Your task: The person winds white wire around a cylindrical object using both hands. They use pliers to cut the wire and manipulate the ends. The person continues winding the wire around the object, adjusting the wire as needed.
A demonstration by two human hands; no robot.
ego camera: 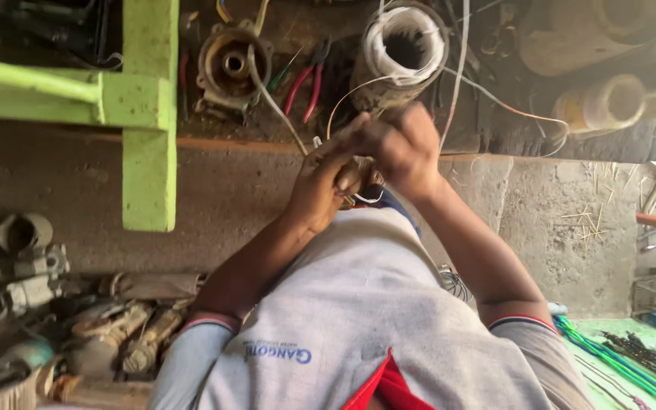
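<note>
Both my hands meet at the workbench edge, just below a motor stator (pixel 404 49) with white windings. My left hand (pixel 319 186) is closed around a small brown object (pixel 352 173) with thin coloured wires at its lower end. Touching it from the right, my right hand (pixel 402 148) has its fingers curled over the wire leads (pixel 343 99) that run from the stator. What sits inside the right hand's fingers is hidden.
Red-handled pliers (pixel 305 80) and a rusty motor housing (pixel 229 64) lie on the bench to the left. A green metal frame (pixel 146 114) stands at far left, a wire spool (pixel 609 102) at right. Old motor parts (pixel 32 266) pile up on the floor.
</note>
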